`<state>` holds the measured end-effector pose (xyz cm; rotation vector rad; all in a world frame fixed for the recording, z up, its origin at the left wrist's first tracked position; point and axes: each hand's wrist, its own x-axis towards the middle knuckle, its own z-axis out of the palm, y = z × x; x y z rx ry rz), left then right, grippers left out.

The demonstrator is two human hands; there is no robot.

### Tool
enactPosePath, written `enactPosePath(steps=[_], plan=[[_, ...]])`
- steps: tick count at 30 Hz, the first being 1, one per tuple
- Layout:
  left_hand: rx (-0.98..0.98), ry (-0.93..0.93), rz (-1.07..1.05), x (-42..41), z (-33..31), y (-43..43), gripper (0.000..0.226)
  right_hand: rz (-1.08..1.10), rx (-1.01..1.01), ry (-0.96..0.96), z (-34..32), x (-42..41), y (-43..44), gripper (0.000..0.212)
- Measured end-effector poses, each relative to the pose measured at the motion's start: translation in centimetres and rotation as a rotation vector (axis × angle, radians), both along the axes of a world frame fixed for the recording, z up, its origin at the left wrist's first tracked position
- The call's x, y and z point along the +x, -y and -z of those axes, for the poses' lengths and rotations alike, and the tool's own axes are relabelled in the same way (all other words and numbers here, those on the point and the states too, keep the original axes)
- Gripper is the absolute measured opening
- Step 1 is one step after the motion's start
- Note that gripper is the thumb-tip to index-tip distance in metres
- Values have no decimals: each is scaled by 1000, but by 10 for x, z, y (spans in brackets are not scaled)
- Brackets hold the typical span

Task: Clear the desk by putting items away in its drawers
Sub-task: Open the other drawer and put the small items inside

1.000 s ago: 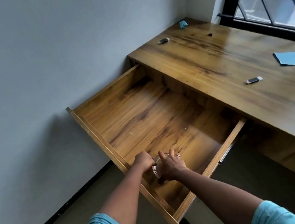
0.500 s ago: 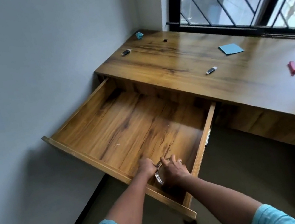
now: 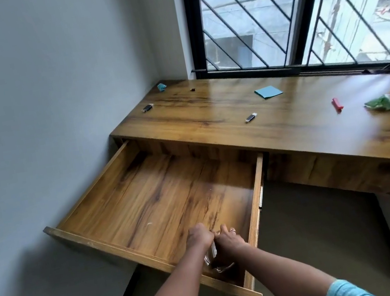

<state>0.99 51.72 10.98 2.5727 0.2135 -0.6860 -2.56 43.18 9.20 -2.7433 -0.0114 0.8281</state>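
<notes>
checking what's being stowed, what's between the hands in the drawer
A clear thing, held by left hand and right hand in the near right corner of the drawer; head view.

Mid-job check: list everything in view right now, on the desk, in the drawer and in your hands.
desk: one, brown wood, below window
drawer: one, brown wood, pulled open, desk's left end
USB sticks: two, dark and silver, one back left, one mid-desk
paper square: one, blue, mid-desk
crumpled scrap: one, teal, back left corner
red item: one, red, desk right
green wrapper: one, green, desk right
clear round object: one, transparent, drawer's front right corner
window: one, black grille
hands: left hand, right hand, both gripping the clear round object
</notes>
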Motion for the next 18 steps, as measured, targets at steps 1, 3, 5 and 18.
enactPosePath(steps=[1, 3, 5, 18], plan=[[-4, 23, 8, 1, -4, 5, 33, 15, 18, 26, -4, 1, 3, 75], [-9, 49, 16, 3, -14, 14, 32, 46, 47, 101, -17, 2, 10, 61], [-26, 80, 22, 8, -20, 23, 32, 90, 76, 196, -31, 4, 22, 52], [-131, 261, -20, 34, -62, 104, 32, 354, 106, 450, -77, 49, 131, 30]])
